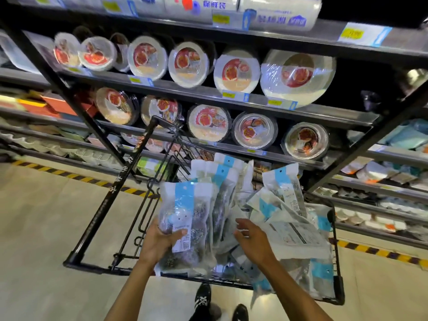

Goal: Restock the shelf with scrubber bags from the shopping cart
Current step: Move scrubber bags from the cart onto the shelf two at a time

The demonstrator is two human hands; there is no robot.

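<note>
Clear blue-banded plastic scrubber bag [185,205] stands upright in the curled left hand [159,242], while the spread-fingered right hand [254,242] hovers just beside it.

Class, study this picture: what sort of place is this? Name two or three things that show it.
Probably a supermarket aisle: tiered shelves with price tags along their edges, rows of identical wrapped round packs, and a shopping cart heaped with scrubber bags.

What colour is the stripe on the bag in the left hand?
Light blue, on the bag; head view.
</note>
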